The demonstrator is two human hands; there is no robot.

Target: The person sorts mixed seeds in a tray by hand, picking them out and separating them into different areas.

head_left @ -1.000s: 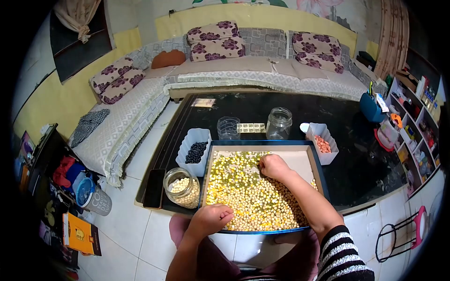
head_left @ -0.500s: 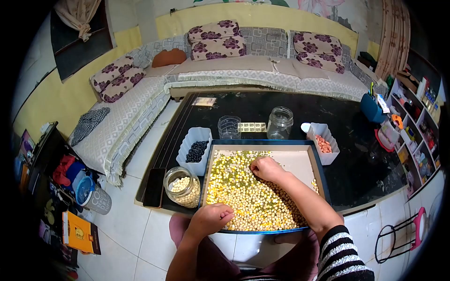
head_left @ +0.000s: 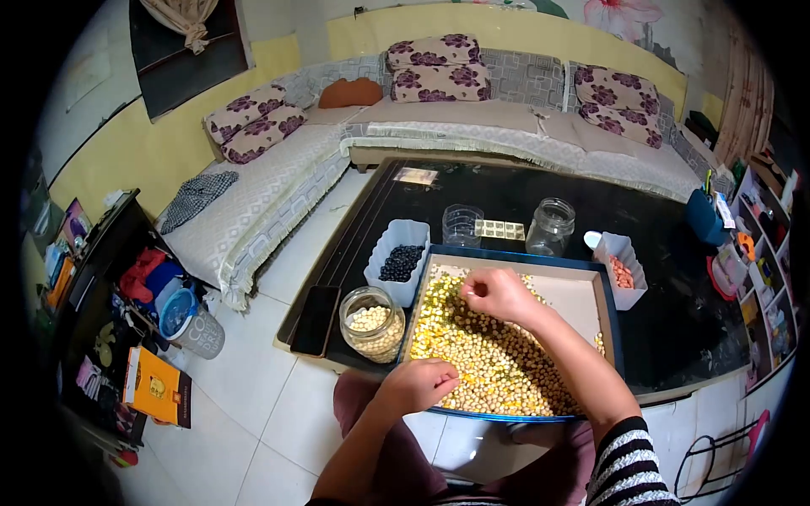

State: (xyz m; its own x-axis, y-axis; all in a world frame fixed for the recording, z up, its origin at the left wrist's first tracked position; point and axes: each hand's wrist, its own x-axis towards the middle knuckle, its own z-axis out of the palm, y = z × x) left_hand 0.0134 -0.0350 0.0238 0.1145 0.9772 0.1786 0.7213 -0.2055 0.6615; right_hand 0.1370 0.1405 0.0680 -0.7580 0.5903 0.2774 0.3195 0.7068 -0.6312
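A shallow blue-rimmed box stands at the table's near edge, its floor mostly covered with mixed pale beans, yellow corn kernels and small green beans. My right hand is over the far left part of this mix, thumb and fingers pinched; anything between the fingertips is too small to make out. Near the box's front left corner rests my left hand, its fingers curled closed and their inside hidden. Just left of the box is a glass jar partly filled with pale round beans.
Behind the jar sits a white plastic tub of black beans; another tub at right holds pinkish peanuts. Two see-through jars, one a glass jar, stand behind the box. A phone lies on the black table.
The view has turned left, so the scene sits farther right. My right hand has moved left over the mix and appears raised above it. My left hand stays by the box's front left corner.
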